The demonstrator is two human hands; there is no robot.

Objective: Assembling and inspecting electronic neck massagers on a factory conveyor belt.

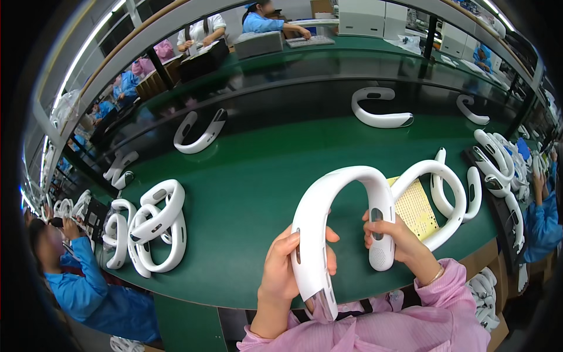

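Green counter (252,234), its near edge partly hidden by a pink sleeve (450,280), spread beneath a white curved device (311,234). The left hand (281,264) and right hand (402,234) were clamped on its opposite arms, some fingers partly hidden. A yellow sheet (419,206) showed partly behind a white loop (461,196).

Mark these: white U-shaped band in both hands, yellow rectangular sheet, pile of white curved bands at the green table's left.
White U-shaped band (336,180): head view, top of its curve.
Yellow rectangular sheet (416,206): head view, near its middle.
Pile of white curved bands (158,222): head view, topmost band's arm.
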